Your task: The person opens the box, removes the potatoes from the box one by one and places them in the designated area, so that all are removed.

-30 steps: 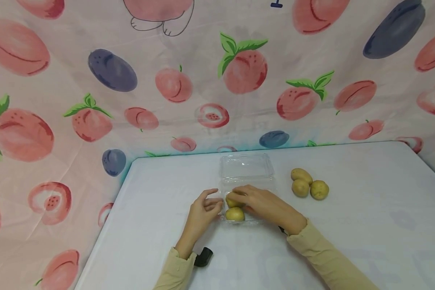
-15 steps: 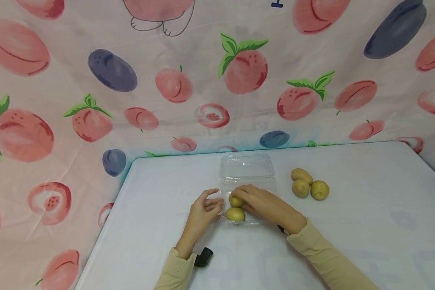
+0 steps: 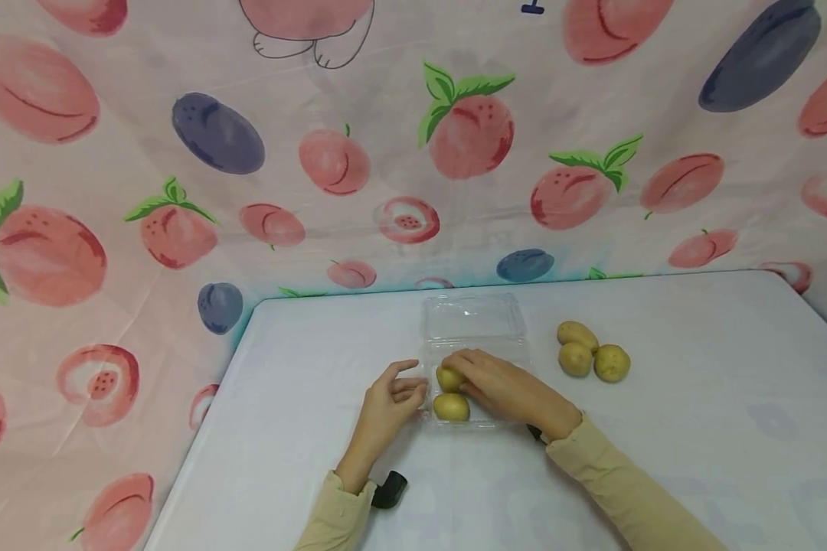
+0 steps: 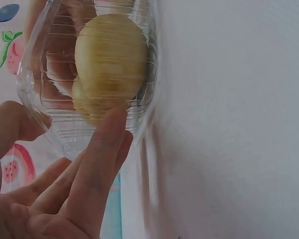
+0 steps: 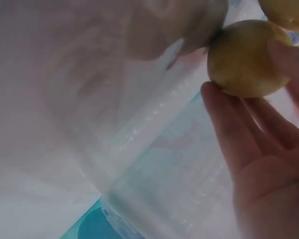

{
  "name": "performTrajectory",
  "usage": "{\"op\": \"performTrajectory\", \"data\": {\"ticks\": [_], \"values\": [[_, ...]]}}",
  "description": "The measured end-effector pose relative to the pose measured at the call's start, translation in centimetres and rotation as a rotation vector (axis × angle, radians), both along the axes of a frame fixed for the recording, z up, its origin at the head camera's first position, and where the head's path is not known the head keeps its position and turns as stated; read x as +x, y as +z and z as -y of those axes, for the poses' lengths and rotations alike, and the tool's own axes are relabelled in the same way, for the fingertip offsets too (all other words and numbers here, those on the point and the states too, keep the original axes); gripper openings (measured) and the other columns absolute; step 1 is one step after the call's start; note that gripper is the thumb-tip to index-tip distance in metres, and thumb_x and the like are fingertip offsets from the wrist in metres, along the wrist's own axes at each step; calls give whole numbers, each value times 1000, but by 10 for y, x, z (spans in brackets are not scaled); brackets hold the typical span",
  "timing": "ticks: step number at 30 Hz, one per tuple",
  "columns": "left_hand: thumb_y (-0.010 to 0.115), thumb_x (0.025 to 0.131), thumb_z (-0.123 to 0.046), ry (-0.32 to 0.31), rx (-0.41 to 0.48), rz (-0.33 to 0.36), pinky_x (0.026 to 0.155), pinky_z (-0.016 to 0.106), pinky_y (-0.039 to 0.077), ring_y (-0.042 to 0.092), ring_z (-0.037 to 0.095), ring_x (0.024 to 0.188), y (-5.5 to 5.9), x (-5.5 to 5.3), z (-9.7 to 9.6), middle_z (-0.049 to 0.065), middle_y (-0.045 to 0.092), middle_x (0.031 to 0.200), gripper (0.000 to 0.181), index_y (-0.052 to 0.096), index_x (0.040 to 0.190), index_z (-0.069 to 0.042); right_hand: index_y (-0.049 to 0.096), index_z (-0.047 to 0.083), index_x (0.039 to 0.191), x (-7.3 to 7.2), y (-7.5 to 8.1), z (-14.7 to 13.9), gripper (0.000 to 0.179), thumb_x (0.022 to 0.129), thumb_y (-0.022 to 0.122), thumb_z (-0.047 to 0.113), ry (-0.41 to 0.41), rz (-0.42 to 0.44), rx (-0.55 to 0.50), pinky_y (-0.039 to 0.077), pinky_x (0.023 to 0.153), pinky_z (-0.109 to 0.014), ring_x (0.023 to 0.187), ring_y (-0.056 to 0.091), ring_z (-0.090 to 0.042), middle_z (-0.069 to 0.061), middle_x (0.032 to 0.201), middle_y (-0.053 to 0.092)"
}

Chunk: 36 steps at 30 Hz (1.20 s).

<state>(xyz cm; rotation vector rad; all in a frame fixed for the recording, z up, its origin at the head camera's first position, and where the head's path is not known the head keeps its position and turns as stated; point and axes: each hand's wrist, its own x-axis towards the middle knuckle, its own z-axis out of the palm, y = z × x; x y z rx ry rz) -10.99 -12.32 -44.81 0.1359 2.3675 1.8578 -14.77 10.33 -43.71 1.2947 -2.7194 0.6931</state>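
A clear plastic clamshell box (image 3: 485,417) stands on the white table with its lid (image 3: 472,317) folded back. My left hand (image 3: 386,405) holds the box's left side, the thumb at the rim and straighter fingers against the ribbed wall in the left wrist view. Inside the box, my right hand (image 3: 499,386) grips a yellow potato (image 3: 448,379) between thumb and fingers; the right wrist view shows this potato (image 5: 246,59) close up. A second potato (image 3: 451,408) lies in the box in front of it, near the left wall.
Three more potatoes (image 3: 575,360) sit in a cluster to the right of the box. Behind the white table (image 3: 696,428) hangs a peach-printed cloth (image 3: 386,153). A black wrist device (image 3: 389,490) is by the left sleeve.
The right hand has shifted the gripped potato slightly to the right inside the box. The left hand keeps its place at the box's side. The head view has shifted slightly.
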Motion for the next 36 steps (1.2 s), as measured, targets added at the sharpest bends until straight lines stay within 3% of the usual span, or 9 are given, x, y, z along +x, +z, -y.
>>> {"op": "performTrajectory", "data": {"ticks": [10, 16, 18, 21, 25, 28, 36], "values": [[65, 94, -7, 1, 7, -6, 70, 26, 62, 70, 35, 103, 1, 2, 0, 25, 69, 116, 46, 52, 137, -2, 53, 9, 137, 0, -1, -1, 44, 95, 65, 6, 12, -23, 12, 54, 100, -40, 120, 60, -25, -10, 130, 60], [67, 94, -7, -12, -4, -6, 71, 28, 62, 70, 36, 103, 0, 2, 1, 25, 69, 116, 50, 49, 141, -2, 62, 7, 128, 1, 6, -1, 34, 94, 63, -2, 44, -67, 17, 53, 100, -36, 117, 60, -22, -6, 123, 63], [66, 94, -6, -12, -8, -1, 71, 29, 62, 70, 38, 103, 3, 2, 0, 26, 69, 116, 51, 49, 141, -1, 64, 7, 127, 0, 8, 0, 32, 95, 62, 0, 69, -85, 29, 53, 101, -36, 117, 59, -21, -6, 123, 63], [65, 93, -2, -6, -11, 2, 72, 29, 62, 68, 42, 104, 19, 7, -3, 29, 68, 115, 49, 49, 140, 2, 64, 8, 129, -1, 8, 0, 33, 96, 62, 2, 87, -94, 50, 53, 101, -35, 119, 59, -22, -7, 125, 63], [67, 93, -6, -10, -4, -9, 73, 28, 62, 70, 38, 103, 17, 6, -3, 26, 69, 115, 50, 50, 139, 1, 62, 8, 131, -1, 8, 0, 37, 95, 66, 6, 77, -76, 82, 53, 101, -36, 120, 59, -23, -8, 127, 62], [68, 93, -10, -10, 7, -10, 72, 28, 62, 71, 33, 102, 4, 2, 0, 23, 70, 115, 51, 50, 141, -2, 60, 8, 134, -1, 8, 0, 41, 93, 69, 9, 68, -53, 106, 53, 101, -37, 120, 59, -23, -9, 128, 61], [68, 93, -11, -9, 16, 1, 71, 29, 62, 70, 35, 103, 3, 4, 0, 24, 69, 116, 52, 49, 141, -3, 58, 8, 134, -2, 3, 1, 42, 94, 69, 10, 67, -35, 98, 53, 101, -36, 119, 60, -21, -7, 128, 61]]}}
